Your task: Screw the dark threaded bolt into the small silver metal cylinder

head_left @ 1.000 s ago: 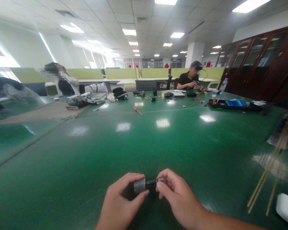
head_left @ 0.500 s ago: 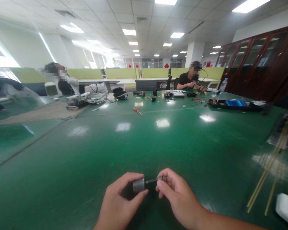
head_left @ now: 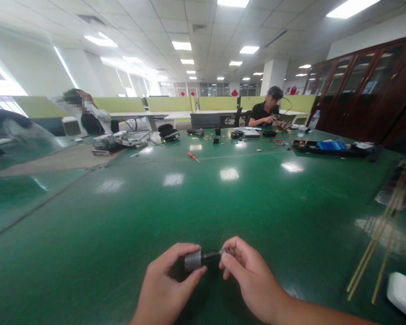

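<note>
My left hand (head_left: pixel 174 282) holds a short grey metal cylinder (head_left: pixel 193 261) between its thumb and forefinger, near the front edge of the view. From the cylinder's right side a thin dark rod-like piece (head_left: pixel 209 255) runs across to my right hand (head_left: pixel 245 266). The fingertips of that hand pinch a small metallic piece (head_left: pixel 226 251) at the rod's far end. Fingers partly cover this end, so its exact shape is hidden. Both hands are just above the green tabletop (head_left: pixel 203 203), and the cylinder lies roughly level.
An orange-handled screwdriver (head_left: pixel 193 156) lies farther back. Wooden sticks (head_left: pixel 375 243) and a white case (head_left: pixel 403 293) are at the right. Electronic parts (head_left: pixel 117 141) and a black tray with blue material (head_left: pixel 331 145) sit along the far side. A person in black (head_left: pixel 264 113) works there.
The grey cylinder and my left hand have shifted very slightly left. The right hand keeps nearly the same place and pinch.
</note>
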Demonstrator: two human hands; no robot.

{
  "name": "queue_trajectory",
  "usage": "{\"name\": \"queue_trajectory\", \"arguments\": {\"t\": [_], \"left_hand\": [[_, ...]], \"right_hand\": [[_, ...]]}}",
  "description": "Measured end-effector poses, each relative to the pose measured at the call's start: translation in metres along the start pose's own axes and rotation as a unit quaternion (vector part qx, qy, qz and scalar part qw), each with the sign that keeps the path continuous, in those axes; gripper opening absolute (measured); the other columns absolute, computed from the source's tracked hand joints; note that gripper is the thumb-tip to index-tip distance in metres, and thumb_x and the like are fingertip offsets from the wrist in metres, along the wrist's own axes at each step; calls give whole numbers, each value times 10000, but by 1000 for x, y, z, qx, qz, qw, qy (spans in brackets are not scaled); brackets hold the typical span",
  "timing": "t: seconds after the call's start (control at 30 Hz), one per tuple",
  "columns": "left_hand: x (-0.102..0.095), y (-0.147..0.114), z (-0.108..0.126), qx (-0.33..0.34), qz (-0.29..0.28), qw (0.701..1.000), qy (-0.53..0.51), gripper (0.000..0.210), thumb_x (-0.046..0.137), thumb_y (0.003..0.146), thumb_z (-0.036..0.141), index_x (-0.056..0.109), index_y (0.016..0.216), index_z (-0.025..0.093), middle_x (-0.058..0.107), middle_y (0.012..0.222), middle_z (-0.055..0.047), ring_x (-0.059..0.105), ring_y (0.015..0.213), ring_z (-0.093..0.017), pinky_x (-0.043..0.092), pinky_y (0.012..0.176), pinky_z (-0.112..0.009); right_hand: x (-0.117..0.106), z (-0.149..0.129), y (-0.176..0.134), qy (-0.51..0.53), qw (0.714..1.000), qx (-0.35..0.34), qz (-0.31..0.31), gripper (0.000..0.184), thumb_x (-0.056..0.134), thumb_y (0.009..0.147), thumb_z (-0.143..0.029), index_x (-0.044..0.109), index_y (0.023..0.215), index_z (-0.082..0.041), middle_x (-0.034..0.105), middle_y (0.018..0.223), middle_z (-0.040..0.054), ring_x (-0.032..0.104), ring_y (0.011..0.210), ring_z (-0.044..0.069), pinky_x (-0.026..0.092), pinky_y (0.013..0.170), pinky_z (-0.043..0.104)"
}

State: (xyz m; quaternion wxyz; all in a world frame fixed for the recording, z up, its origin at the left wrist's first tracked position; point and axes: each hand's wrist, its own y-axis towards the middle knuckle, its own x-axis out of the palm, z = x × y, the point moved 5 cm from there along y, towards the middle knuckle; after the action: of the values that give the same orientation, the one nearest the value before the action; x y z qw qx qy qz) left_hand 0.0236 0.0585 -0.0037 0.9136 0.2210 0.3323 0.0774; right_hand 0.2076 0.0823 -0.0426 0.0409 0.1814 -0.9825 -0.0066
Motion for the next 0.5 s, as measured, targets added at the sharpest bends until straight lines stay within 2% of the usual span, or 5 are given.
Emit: {"name": "queue_trajectory", "arguments": {"t": [0.27,0.37,0.5], "left_hand": [[-4,2,-3,-10,-2,1000,14,246,767,766,383,682,965,266,705,909,15,677,819,-181,528,743,-259],[-7,4,-17,-62,28,998,0,345,784,744,451,662,986,237,702,932,-11,676,848,-198,530,767,-274],[-8,6,-36,-162,65,979,-106,544,770,730,531,625,1123,184,718,1019,-68,694,938,-235,556,863,-313]], "right_hand": [[-4,0,2,54,998,-3,38,309,589,904,-466,562,947,-161,593,777,20,566,684,147,444,670,285],[-8,-2,4,85,994,-5,71,374,607,879,-527,567,934,-159,589,737,14,559,643,138,440,630,268],[-9,-3,6,120,989,-2,80,437,556,890,-591,547,842,-157,577,663,2,527,560,115,412,565,244]]}}
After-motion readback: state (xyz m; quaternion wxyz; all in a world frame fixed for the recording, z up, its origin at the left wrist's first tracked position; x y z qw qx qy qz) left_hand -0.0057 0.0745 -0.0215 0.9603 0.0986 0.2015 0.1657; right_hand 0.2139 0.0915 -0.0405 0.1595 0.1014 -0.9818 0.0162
